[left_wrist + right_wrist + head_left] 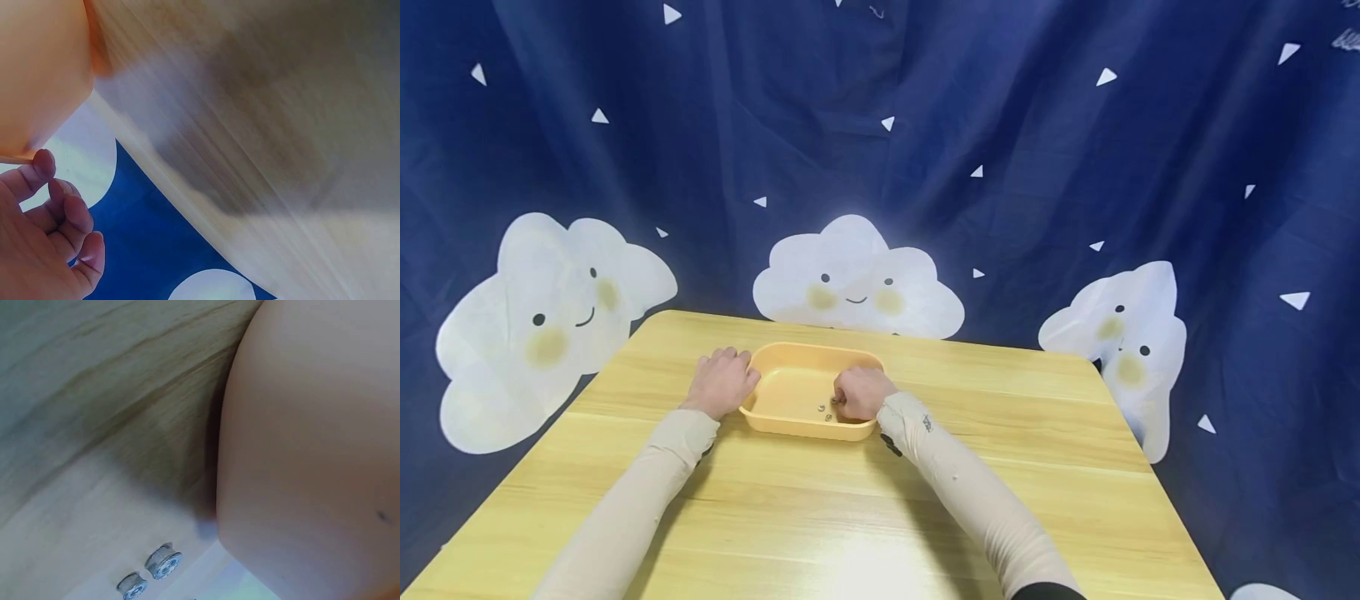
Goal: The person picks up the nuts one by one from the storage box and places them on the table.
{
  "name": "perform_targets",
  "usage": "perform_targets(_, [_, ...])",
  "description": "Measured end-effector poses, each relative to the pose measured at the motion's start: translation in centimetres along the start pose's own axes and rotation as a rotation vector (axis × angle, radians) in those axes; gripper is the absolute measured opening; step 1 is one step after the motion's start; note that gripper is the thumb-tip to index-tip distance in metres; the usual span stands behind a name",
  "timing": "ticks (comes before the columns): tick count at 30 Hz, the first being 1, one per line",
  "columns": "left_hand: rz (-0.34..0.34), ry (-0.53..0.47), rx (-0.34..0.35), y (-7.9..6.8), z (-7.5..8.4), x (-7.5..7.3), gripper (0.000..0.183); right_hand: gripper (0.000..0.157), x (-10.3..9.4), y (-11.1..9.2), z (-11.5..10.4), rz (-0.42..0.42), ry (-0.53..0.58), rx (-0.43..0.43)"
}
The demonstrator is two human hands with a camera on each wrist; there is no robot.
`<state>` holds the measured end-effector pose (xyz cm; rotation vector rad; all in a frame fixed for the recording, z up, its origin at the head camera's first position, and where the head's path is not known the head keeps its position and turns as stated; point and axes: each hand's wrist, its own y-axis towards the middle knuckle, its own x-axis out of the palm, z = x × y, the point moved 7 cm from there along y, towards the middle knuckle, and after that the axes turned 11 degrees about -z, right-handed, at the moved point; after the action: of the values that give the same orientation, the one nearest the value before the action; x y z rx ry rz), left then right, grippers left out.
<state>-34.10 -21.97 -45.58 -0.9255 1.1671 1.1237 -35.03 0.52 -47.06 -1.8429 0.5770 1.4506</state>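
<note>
A yellow-orange plastic tray with rounded corners stands on the wooden table. My left hand grips its left rim, and in the left wrist view the curled fingers show beneath that rim. Inside the tray, at its right end, is my right hand, fingers bent down toward the floor of the tray. Several small metal pieces lie close to those fingertips; whether the hand pinches one is hidden. The right wrist view has the tray's outer wall but not the hand.
Low in the right wrist view are two silver spool-shaped pieces; they appear against the wood. The table has a pale wood grain. Behind it hangs a dark blue curtain with white clouds and triangles.
</note>
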Motion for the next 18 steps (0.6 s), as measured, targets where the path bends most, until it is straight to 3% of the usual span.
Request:
perform_targets(7, [0.012, -0.001, 0.0, -0.08, -0.07, 0.02, 0.03, 0.025, 0.07, -0.12, -0.13, 0.01, 0.006, -0.014])
perform_targets(18, [0.027, -0.002, 0.006, -0.12, 0.01, -0.11, 0.029, 0.005, -0.15, -0.36, -0.26, 0.017, -0.001, -0.018])
